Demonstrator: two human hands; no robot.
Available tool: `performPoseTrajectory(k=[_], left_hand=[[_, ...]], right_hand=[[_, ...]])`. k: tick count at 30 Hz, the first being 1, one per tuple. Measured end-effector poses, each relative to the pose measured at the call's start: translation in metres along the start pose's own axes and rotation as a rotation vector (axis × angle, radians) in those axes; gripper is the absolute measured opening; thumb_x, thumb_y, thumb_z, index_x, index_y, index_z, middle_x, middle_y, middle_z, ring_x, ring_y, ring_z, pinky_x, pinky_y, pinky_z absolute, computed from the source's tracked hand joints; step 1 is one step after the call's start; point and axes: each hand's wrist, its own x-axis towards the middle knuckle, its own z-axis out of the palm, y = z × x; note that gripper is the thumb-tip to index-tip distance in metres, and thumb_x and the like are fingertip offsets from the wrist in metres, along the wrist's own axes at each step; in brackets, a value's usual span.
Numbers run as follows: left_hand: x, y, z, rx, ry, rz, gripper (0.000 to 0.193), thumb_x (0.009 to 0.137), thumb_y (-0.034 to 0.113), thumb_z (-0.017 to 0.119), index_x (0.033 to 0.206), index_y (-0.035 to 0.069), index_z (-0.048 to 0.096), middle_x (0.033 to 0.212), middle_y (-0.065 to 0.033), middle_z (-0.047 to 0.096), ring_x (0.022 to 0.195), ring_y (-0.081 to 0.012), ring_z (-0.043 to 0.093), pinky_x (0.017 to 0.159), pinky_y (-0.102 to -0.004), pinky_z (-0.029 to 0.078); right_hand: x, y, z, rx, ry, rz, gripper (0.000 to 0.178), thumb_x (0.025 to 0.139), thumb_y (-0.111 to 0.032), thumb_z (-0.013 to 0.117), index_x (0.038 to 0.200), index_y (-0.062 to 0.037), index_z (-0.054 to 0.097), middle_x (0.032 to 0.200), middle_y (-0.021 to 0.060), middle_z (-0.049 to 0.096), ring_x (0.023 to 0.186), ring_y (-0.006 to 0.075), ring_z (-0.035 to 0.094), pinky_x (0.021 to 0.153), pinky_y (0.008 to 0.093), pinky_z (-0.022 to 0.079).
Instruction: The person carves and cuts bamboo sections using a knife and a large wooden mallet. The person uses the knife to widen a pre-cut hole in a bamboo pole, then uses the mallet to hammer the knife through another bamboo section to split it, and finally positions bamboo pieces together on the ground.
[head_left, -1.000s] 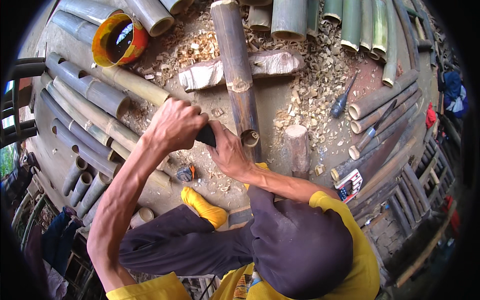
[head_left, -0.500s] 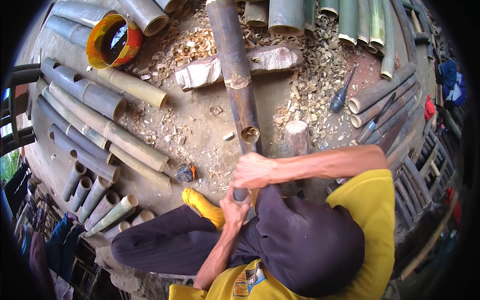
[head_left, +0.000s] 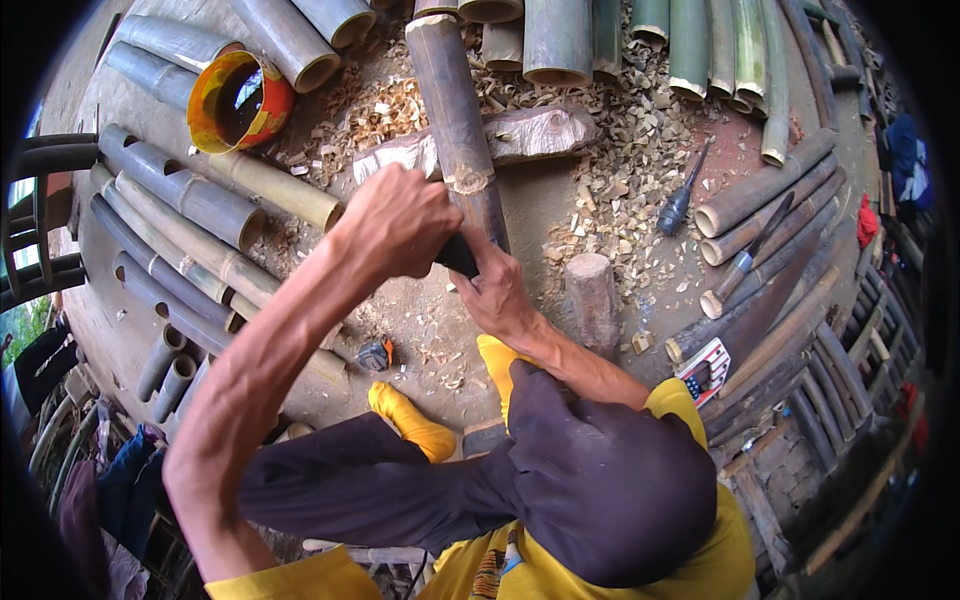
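Observation:
A dark bamboo tube (head_left: 455,110) leans across a pale, rough-hewn log (head_left: 545,132), its near end pointing toward me. My left hand (head_left: 395,215) is closed beside the tube, wrist raised and bent. From under it juts the dark handle of a tool (head_left: 457,256); its working end is hidden. My right hand (head_left: 497,293) closes round the same tool's lower part, right at the tube's near end. Both hands lie close together. To their right stands a short wooden stump (head_left: 593,300).
Bamboo tubes lie at left (head_left: 215,205), back (head_left: 558,45) and right (head_left: 765,180). A yellow-red container (head_left: 203,115) stands back left. Shavings (head_left: 610,215) litter the floor. A dark-handled spike (head_left: 680,205), a knife (head_left: 745,258) and a small orange-black object (head_left: 377,353) lie around.
Both hands have moved up and away from my lap toward the tube. My left arm has swung up and forward; my right forearm has dropped back. The view has shifted slightly.

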Motion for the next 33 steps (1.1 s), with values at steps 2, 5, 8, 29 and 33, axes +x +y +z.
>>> performPoseTrajectory(k=[2,5,8,29,33], left_hand=[[0.0,-0.006,0.006,0.003,0.013,0.029,0.005,0.059,0.007,0.059,0.058,0.01,0.057,0.055,-0.0064,0.056,0.049,-0.0205,0.055,0.045,-0.0357,0.042],[-0.033,-0.014,0.06,-0.124,-0.157,-0.051,0.013,0.064,0.012,0.064,0.076,0.012,0.065,0.062,-0.0056,0.063,0.056,-0.0198,0.062,0.056,-0.0325,0.052],[-0.068,0.03,0.124,-0.65,-0.21,-0.247,0.033,0.066,0.024,0.071,0.096,0.011,0.066,0.074,-0.0112,0.068,0.064,-0.026,0.066,0.064,-0.0385,0.056],[-0.058,0.028,0.074,-0.362,0.242,-0.32,0.009,0.061,0.007,0.061,0.07,0.007,0.06,0.064,-0.0102,0.062,0.055,-0.0245,0.063,0.048,-0.038,0.049],[0.0,0.01,-0.001,-0.032,0.024,-0.073,0.008,0.062,0.009,0.063,0.057,0.009,0.057,0.053,-0.0075,0.055,0.045,-0.0204,0.052,0.041,-0.0331,0.04]], right_hand=[[-0.001,-0.009,0.015,0.039,0.017,0.028,0.041,0.076,-0.002,0.06,0.114,0.0008,0.045,0.087,0.0255,0.059,0.079,0.0418,0.06,0.071,0.0439,0.051],[-0.01,-0.005,0.031,-0.006,-0.207,0.016,0.037,0.077,-0.001,0.058,0.111,0.0,0.043,0.08,0.0239,0.06,0.073,0.0404,0.063,0.06,0.0446,0.052],[-0.013,0.007,0.014,-0.285,-0.725,-0.097,0.031,0.075,-0.001,0.052,0.104,-0.0008,0.044,0.067,0.0193,0.059,0.06,0.0371,0.063,0.052,0.0483,0.051],[-0.006,0.013,0.014,-0.357,-0.335,-0.308,0.039,0.071,0.002,0.053,0.11,-0.002,0.051,0.078,0.0159,0.062,0.076,0.0335,0.062,0.07,0.0408,0.051],[-0.008,0.007,0.004,-0.035,0.111,-0.178,0.048,0.069,0.0,0.061,0.115,0.0005,0.049,0.084,0.0205,0.06,0.078,0.0388,0.059,0.069,0.0434,0.049]])
